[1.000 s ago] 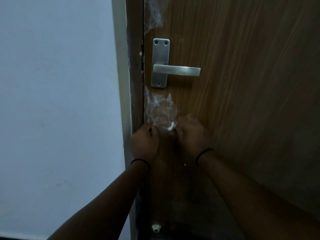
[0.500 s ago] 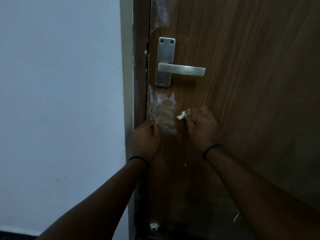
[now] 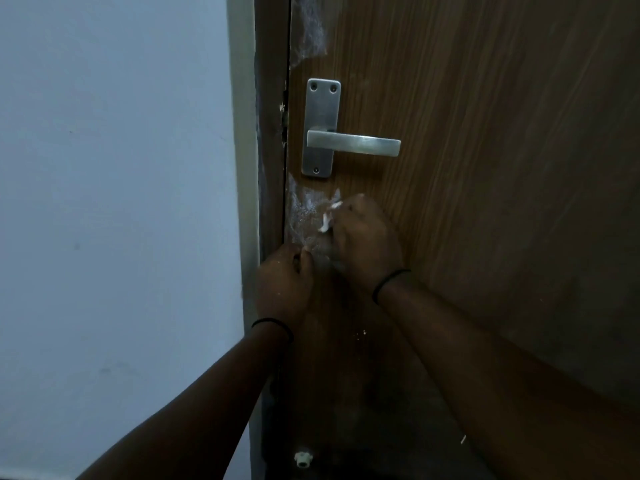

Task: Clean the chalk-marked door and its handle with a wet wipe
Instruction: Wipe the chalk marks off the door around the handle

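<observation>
Wipe [image 3: 327,218] bunched in closed right hand [image 3: 367,237] on chalk smear [image 3: 304,216]; left hand [image 3: 282,284] fisted, empty-looking, just below.

A plain pale blue-grey wall [image 3: 114,202] fills the left half of the frame, faintly scuffed low down. Along its right edge runs a dark wooden door frame [image 3: 272,133], chipped at mid-height. The light is dim, darkest toward the bottom.
</observation>
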